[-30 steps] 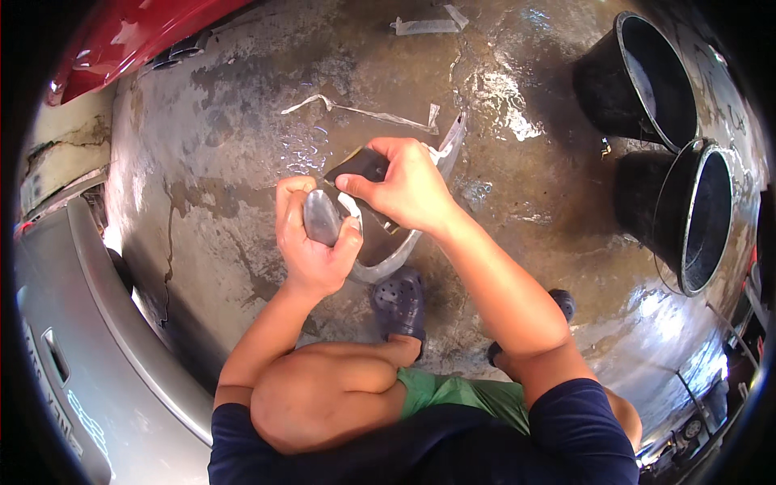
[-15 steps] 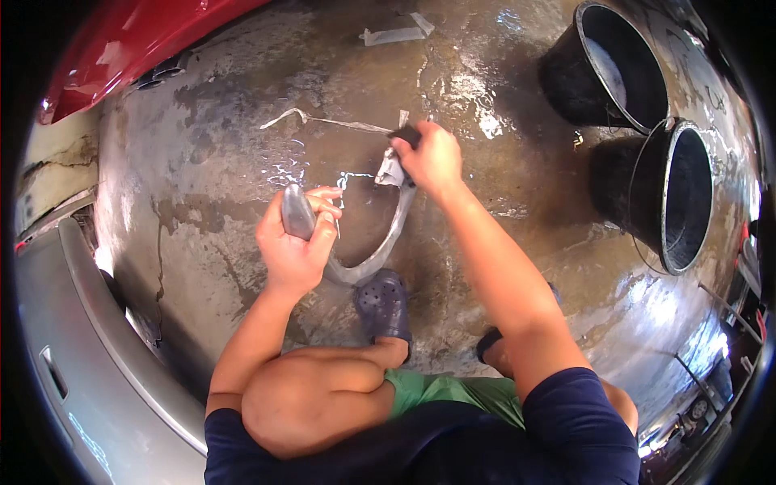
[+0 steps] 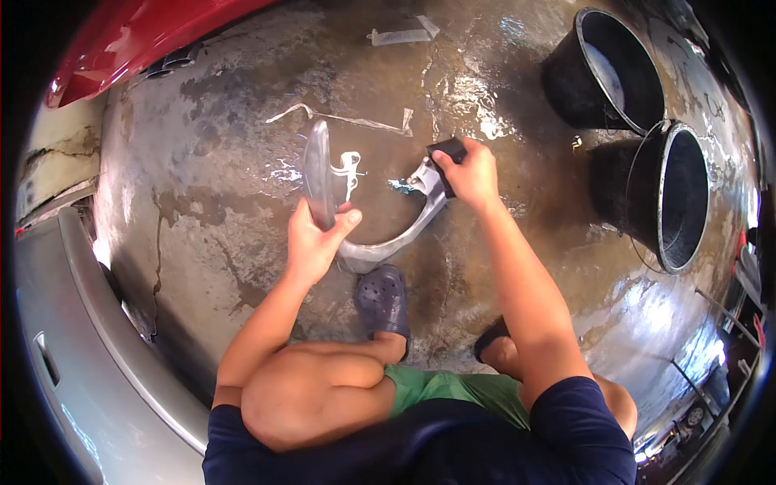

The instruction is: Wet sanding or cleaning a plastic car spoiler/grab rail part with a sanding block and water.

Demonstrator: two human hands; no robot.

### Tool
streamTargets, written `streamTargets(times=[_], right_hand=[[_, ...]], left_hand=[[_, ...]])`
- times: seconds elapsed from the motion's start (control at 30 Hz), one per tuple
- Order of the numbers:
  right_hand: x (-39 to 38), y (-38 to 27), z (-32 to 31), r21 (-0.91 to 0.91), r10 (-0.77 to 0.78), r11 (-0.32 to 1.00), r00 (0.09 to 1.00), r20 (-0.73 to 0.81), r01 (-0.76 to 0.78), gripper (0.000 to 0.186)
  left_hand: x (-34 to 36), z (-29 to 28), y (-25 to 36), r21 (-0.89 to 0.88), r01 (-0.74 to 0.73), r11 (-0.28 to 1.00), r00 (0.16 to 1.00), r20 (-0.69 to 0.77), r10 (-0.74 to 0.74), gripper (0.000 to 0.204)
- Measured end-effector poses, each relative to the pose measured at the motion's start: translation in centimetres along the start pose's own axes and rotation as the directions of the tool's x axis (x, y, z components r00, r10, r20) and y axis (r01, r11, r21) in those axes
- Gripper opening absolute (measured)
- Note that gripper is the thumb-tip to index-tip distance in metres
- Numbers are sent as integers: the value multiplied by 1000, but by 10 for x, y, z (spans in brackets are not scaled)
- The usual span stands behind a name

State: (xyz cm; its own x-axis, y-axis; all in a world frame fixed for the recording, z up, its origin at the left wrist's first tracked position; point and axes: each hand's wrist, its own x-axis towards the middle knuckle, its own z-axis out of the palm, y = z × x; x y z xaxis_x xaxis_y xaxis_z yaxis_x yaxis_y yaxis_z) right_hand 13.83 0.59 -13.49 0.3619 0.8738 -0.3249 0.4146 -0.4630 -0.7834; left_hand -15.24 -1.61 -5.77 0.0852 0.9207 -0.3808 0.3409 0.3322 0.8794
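A grey curved part (image 3: 318,162), bent like a U, is held off the wet floor, its left end upright. My left hand (image 3: 315,242) is closed round that left end. My right hand (image 3: 473,178) is closed on a flat black pad (image 3: 444,149), which sits against the white-patched bracket at the part's right end (image 3: 424,179). A small white piece (image 3: 351,166) shows just right of the upright end; whether it is attached I cannot tell.
Two black buckets (image 3: 578,85) (image 3: 614,190) stand at right, one with sudsy water. A red panel (image 3: 133,40) is top left, a silver car panel (image 3: 97,339) bottom left. Tape strips (image 3: 402,34) lie on the wet floor (image 3: 202,145). My feet in clogs (image 3: 380,299) are below.
The part's left end has swung upright and higher. My right hand with the pad moved right from near my left hand, rose toward the far end, then shifted slightly down and further right.
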Motion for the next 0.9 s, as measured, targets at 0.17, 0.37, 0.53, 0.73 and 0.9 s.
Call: streamTargets(times=[0.17,0.37,0.53,0.73,0.9], right_hand=[[-17,27,-22,503,117,861,992,-47,-77,24],[-5,34,-69,710,122,699,993,-1,-85,19],[-4,54,-63,558,51,828,999,19,-53,19],[-19,76,-23,238,-28,970,996,-85,48,30],[-33,71,-2,92,-52,994,988,-148,66,32]], left_hand=[[-14,10,32,-66,-70,995,991,106,77,35],[-25,21,58,308,-916,258,399,769,498,44],[-31,39,-38,271,-955,120,297,865,404,66],[-24,57,-80,305,-950,-65,279,924,263,81],[8,70,-65,410,-905,114,421,824,379,100]])
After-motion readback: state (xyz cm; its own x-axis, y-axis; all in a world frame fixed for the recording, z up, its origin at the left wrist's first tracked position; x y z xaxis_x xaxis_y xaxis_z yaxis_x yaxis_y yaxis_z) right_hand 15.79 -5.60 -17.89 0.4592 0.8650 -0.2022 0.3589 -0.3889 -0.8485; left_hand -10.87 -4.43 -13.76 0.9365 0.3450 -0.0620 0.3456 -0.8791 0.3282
